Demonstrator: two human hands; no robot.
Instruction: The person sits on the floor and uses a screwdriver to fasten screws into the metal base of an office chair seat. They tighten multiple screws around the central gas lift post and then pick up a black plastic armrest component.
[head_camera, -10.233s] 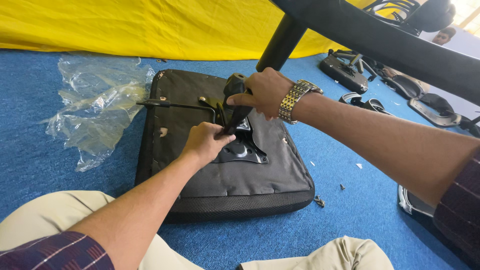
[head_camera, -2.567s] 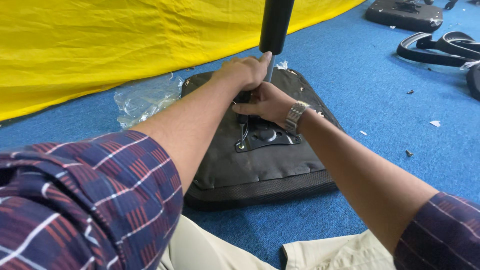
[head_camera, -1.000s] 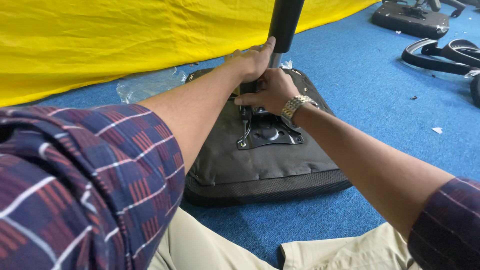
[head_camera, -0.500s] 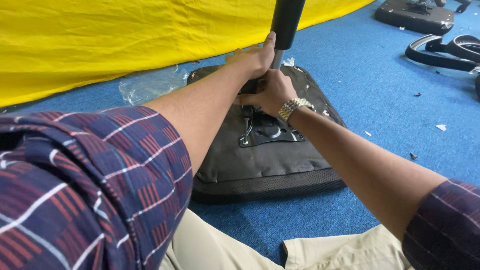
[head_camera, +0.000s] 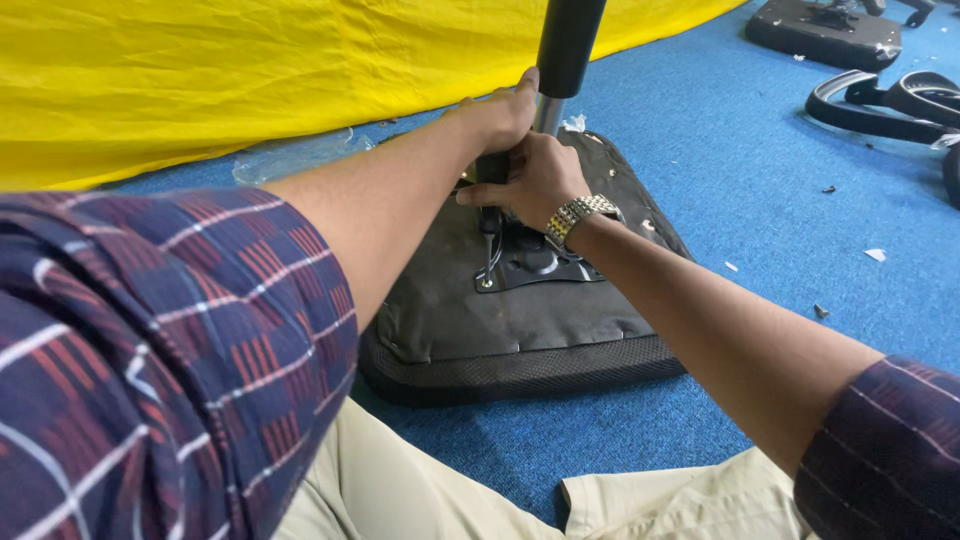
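A black office-chair seat (head_camera: 520, 330) lies upside down on the blue carpet, with a black metal mounting plate (head_camera: 540, 262) bolted to its underside. A black and silver gas-lift column (head_camera: 562, 60) stands upright from that plate. My left hand (head_camera: 497, 118) wraps the column's lower silver part and the mechanism beside it. My right hand (head_camera: 535, 178), with a metal watch (head_camera: 578, 214) on the wrist, grips the mechanism just below the left hand. What the fingers close on is partly hidden.
A yellow sheet (head_camera: 250, 70) covers the ground at the back left, with crumpled clear plastic (head_camera: 295, 155) at its edge. Another black chair part (head_camera: 825, 35) and curved armrests (head_camera: 890, 105) lie at the far right. Small white scraps dot the carpet. My knees are in the foreground.
Ten seconds ago both hands worked a lever on the plate with the column tilted; now the column stands upright in the plate and both hands hold its base. Little movement in the last second.
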